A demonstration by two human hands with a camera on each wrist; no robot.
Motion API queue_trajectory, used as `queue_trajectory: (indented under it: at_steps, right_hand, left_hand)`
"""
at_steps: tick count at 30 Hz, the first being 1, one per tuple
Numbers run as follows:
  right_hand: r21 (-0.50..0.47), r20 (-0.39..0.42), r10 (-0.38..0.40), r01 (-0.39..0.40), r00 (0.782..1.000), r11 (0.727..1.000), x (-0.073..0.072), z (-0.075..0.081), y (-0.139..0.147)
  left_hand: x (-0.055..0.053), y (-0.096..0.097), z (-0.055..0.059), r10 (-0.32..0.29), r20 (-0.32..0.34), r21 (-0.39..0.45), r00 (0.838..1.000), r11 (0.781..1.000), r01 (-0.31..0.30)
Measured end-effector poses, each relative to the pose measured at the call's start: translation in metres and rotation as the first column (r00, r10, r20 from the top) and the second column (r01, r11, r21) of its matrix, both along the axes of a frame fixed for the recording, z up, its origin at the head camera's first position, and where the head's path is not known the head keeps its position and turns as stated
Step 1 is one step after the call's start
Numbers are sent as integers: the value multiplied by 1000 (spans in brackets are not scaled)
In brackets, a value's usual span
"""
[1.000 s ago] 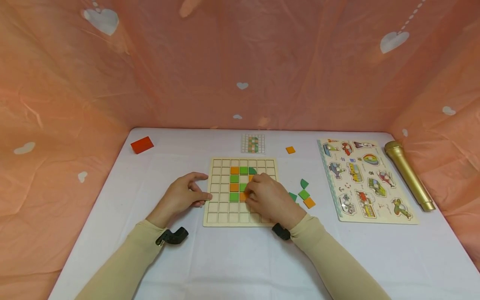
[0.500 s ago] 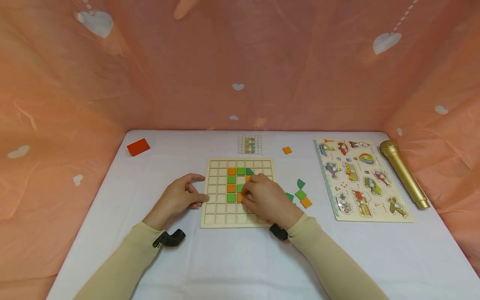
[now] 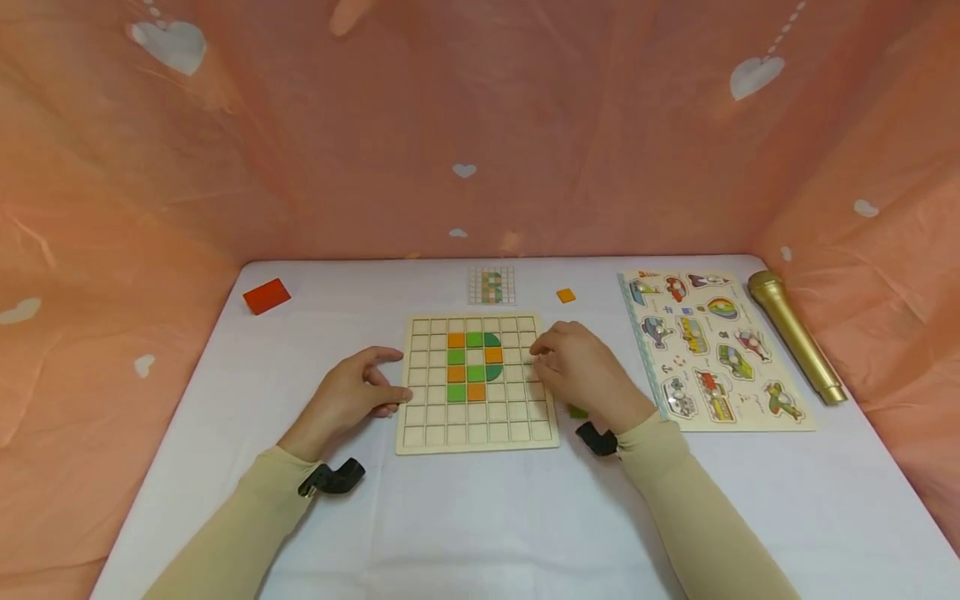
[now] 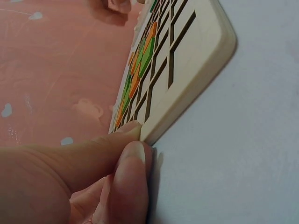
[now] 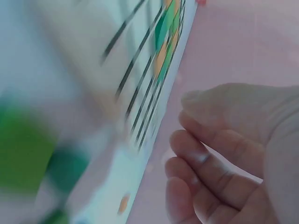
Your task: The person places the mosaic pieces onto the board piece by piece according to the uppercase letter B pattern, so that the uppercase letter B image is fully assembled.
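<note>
In the head view a pale wooden grid board lies in the middle of the table. Orange and green square tiles and dark green quarter-round tiles sit in its cells. My left hand holds the board's left edge; the left wrist view shows the thumb on the rim and a finger against the side. Over the board's right edge hovers my right hand, fingers loosely bent, nothing seen between them. Below it a green tile peeks out; other loose tiles are hidden by this hand.
A small pattern card lies behind the board, with an orange tile to its right. A red block is at far left. A picture puzzle board and a gold microphone lie at right.
My right hand has lifted off the tiles and moved right to the board's edge, uncovering a dark green quarter-round tile in the grid. The left hand stays at the board; the head view has shifted slightly.
</note>
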State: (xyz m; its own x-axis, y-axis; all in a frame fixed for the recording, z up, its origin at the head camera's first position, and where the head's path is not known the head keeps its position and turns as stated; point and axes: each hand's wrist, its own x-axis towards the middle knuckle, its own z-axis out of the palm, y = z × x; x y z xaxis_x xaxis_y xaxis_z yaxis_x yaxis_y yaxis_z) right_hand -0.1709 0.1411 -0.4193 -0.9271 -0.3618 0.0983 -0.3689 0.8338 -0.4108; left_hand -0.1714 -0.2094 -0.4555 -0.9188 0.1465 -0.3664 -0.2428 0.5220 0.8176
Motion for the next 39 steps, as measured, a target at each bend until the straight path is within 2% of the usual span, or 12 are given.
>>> queue_trajectory:
  at_steps: [6, 13, 16, 24, 39]
  right_hand:
    - [14, 77, -126, 126, 989, 992, 4, -1, 46]
    - [-11, 139, -201, 204, 970, 979, 10, -3, 74]
    - [-17, 140, -203, 207, 969, 978, 10, -2, 78]
    - [19, 121, -157, 156, 980, 988, 7, -6, 78]
    - [48, 129, -160, 155, 979, 987, 7, -11, 77]
  left_hand:
    - [-2, 0, 3, -10, -18, 10, 1000, 1000, 10]
    - [-1, -4, 3, -9, -17, 4, 1000, 1000, 9]
    - [0, -5, 2, -4, -14, 3, 1000, 1000, 4]
    - [3, -4, 2, 2, -6, -3, 1000, 1000, -2]
    - [1, -5, 2, -5, -6, -17, 1000, 1000, 5]
